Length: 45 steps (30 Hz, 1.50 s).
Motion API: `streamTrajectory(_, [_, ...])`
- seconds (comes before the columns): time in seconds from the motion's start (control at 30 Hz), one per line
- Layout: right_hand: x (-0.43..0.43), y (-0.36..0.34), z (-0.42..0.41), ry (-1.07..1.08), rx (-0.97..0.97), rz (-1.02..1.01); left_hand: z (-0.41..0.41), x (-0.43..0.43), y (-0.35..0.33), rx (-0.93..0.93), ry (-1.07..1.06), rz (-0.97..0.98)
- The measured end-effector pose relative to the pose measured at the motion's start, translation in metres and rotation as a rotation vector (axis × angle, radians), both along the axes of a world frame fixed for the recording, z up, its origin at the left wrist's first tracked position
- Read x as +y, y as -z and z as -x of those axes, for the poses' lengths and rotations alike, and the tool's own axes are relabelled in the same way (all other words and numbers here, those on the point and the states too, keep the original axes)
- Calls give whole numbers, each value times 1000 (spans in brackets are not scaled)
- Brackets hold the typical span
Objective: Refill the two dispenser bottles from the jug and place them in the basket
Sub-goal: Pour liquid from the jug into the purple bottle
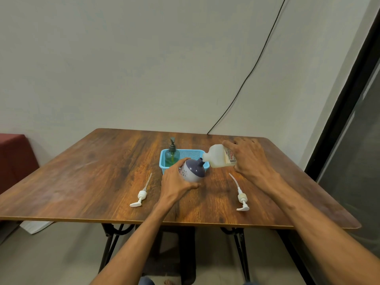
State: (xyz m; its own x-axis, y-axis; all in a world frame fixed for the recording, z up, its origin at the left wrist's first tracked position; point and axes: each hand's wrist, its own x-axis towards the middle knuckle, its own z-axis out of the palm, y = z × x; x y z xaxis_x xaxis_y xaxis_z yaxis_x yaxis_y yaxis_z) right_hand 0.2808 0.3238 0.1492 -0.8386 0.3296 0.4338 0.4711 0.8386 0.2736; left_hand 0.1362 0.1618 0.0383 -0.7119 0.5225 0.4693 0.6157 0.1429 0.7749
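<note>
Fingers point(186, 161) of the left hand point(174, 182) were wrapped around the belly of a round purple-and-white dispenser bottle point(192, 170), clamping it tilted above the worktop point(102, 171) with its open neck turned toward the jug. The right hand point(248, 159) gripped the pale translucent jug point(216, 159) from above, fingers closed over its labelled side, holding it nearly on its side so its spout met the bottle's mouth just in front of the blue basket point(164, 159). A green dispenser bottle point(172, 156) with its dark pump fitted already stood in the basket's left end. Two white pump heads lay loose on the worktop, the left pump point(140, 195) beside the left forearm and the right pump point(240, 195) below the jug. The jug looked part full of cloudy liquid, so it would probably feel moderately heavy and shift its weight as it tipped; its thin plastic walls would likely flex under a hard squeeze, making the broad flat sides the safer hold. The round bottle seemed light, stiff and smooth, apt to slip if wet, and best cupped around its widest part. On the jug's label, red letters reading "BIOCHE" and dark "CHG" showed between the fingers; the rest was hidden or too small. The bottle carried a small dotted pattern, with no readable writing.
</note>
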Motion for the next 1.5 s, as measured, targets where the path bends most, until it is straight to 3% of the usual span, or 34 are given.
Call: streamTrajectory(1.5, [-2, -3, -2, -7, -2, -16, -2, -1, -1, -12, -13, -10])
